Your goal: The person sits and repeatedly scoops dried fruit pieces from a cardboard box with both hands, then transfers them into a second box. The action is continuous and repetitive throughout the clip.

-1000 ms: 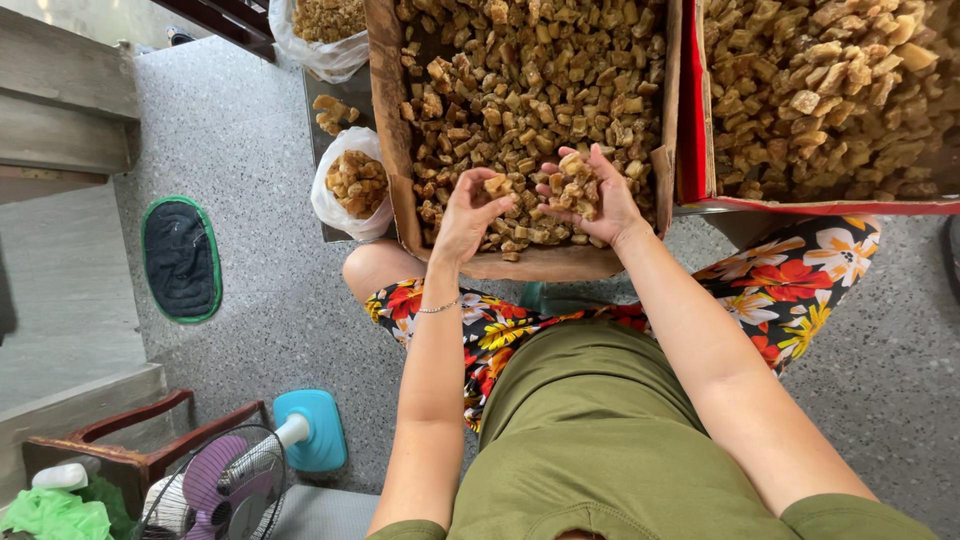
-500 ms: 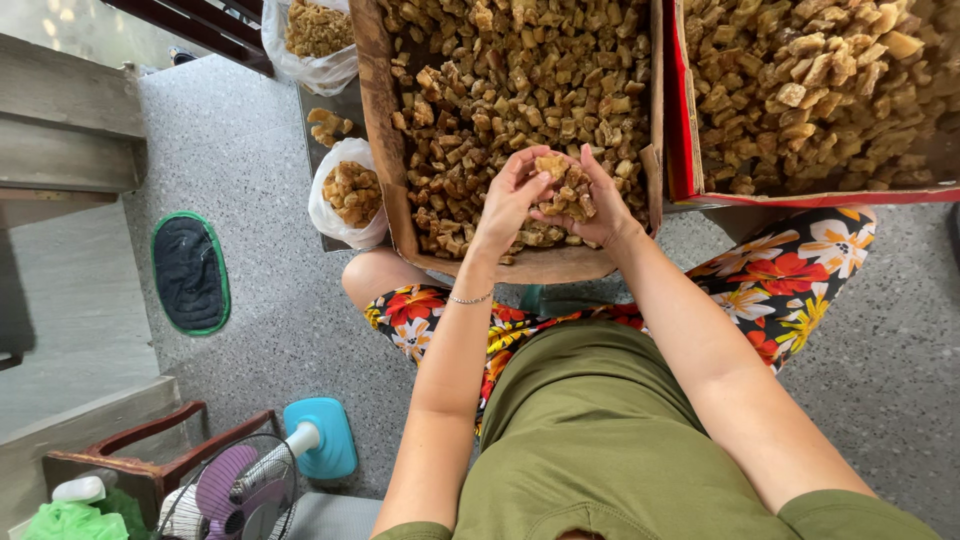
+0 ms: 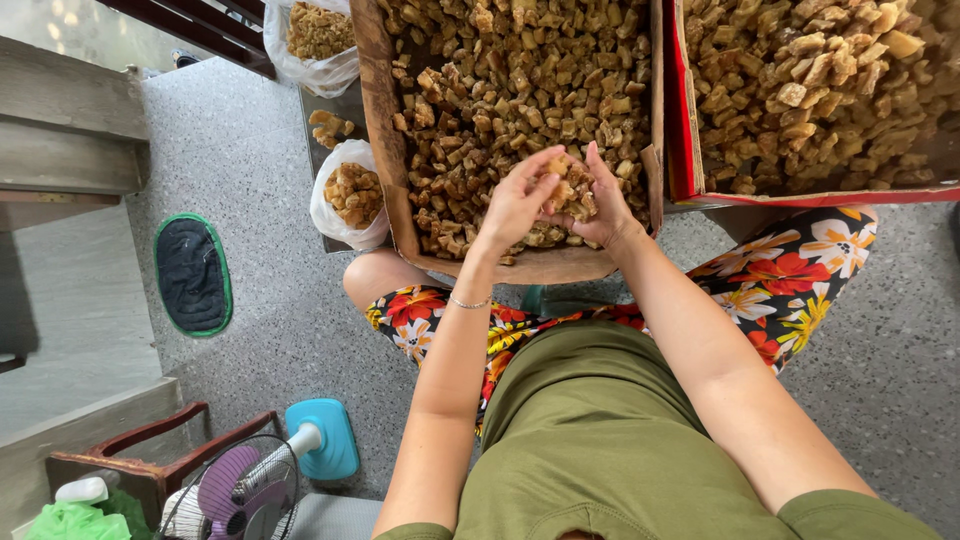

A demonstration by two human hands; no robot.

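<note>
Head view: both hands meet over the near end of the cardboard box [image 3: 385, 150], which is full of brown dried chunks [image 3: 500, 90]. Right hand [image 3: 600, 200] is cupped palm-up w/ a small heap of the chunks in it, fingers curled around the pile. Left hand [image 3: 515, 200] is laid over it, fingers bent and touching the same heap; can't tell if it pinches a single piece.

To do this well, imo: keep the cupped hand low over the box so strays drop back in, work w/ fingertips not the whole palm, and don't overfill the handful.

Second box w/ red edge [image 3: 682, 120] sits just beside on the right, holding paler chunks. Two plastic bags [image 3: 345, 195] of similar pieces lie left of the box on the speckled floor. Green-rimmed mat [image 3: 192, 275] further left; small fan [image 3: 250, 490] near the person's left side.

Vs 1.0 s ago: hands were apart then, each w/ its own bit; now they've closed together into one handful, and the camera has shifted slightly.
</note>
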